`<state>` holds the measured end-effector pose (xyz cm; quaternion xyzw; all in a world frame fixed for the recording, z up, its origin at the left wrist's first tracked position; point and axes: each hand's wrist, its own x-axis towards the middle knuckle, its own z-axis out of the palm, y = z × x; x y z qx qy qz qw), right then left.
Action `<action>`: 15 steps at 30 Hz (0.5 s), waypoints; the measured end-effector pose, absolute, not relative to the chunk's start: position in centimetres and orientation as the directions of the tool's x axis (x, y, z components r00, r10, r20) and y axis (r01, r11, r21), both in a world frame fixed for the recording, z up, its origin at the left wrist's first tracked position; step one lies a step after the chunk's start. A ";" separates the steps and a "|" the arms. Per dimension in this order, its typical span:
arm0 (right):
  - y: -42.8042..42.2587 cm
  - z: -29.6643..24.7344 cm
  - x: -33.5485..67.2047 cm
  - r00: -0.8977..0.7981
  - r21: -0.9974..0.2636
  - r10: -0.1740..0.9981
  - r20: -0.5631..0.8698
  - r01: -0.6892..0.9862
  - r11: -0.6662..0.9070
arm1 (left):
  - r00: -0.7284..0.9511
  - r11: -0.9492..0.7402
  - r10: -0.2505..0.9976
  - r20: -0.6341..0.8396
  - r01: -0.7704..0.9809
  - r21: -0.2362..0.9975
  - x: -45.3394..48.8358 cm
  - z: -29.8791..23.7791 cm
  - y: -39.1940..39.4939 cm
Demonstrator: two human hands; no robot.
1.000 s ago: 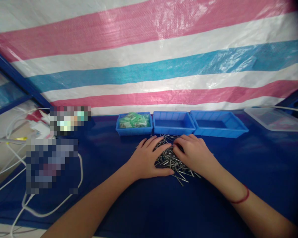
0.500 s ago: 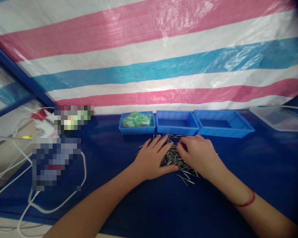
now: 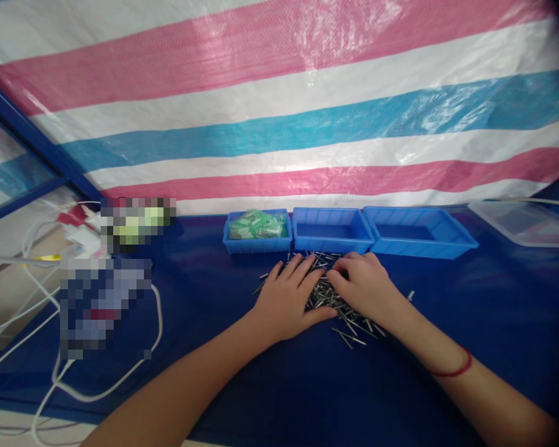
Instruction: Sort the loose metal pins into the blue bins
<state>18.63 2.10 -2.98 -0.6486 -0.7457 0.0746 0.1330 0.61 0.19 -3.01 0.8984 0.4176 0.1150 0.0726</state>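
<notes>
Three blue bins [image 3: 331, 246], two hands [image 3: 289, 301], one pin pile [image 3: 323, 290], one clear tray [image 3: 517, 231]

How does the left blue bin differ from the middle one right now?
The left bin holds green packets; the middle bin looks empty. The left bin is narrower than the middle bin. Both are blue, open-topped, side by side behind the pin pile.

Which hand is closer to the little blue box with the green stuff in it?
Left. The left hand lies on the metal pins just below and right of the box with green packets; the right hand rests farther right, below the middle box.
</notes>
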 end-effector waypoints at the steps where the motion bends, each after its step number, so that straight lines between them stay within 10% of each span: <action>1: 2.1 -2.9 18.7 -0.135 -0.301 0.986 0.100 0.940 0.160 | 0.624 -0.640 0.768 0.147 0.733 0.231 0.6 -3.0 0.2; 15: 2.0 -2.6 18.6 -0.037 -0.660 0.997 0.063 0.748 0.069 | 0.618 -0.634 0.772 0.150 0.728 0.260 0.6 -2.9 0.2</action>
